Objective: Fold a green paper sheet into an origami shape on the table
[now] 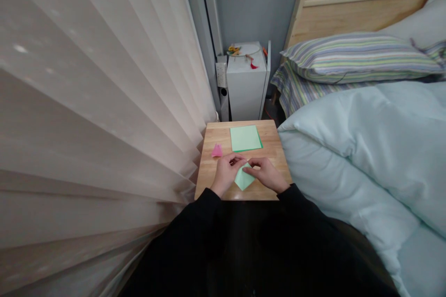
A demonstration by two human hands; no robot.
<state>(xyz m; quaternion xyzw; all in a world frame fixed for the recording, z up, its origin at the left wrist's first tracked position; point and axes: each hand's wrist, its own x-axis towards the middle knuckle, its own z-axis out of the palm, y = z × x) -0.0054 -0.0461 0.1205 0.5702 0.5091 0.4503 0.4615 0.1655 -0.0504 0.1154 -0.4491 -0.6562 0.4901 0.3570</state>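
A light green piece of folded paper (244, 180) lies near the front of the small wooden table (209, 178), one corner pointing toward me. My left hand (227, 170) pinches its far left edge between thumb and fingers. From the right, my right hand (267, 172) grips the same paper with thumb and index finger close to the top corner. The fingertips of both hands nearly meet there and cover part of the folds. Behind them lies a stack of square green sheets (245, 138), pale on top with a darker green edge below. A small pink folded paper piece (217, 150) stands to the left.
Pleated curtains (139, 79) hang close along the table's left side. A bed with a pale blue quilt (348, 148) borders the right, with a striped pillow (358, 58) on it. Beyond the table stands a white cabinet (245, 90) carrying small items.
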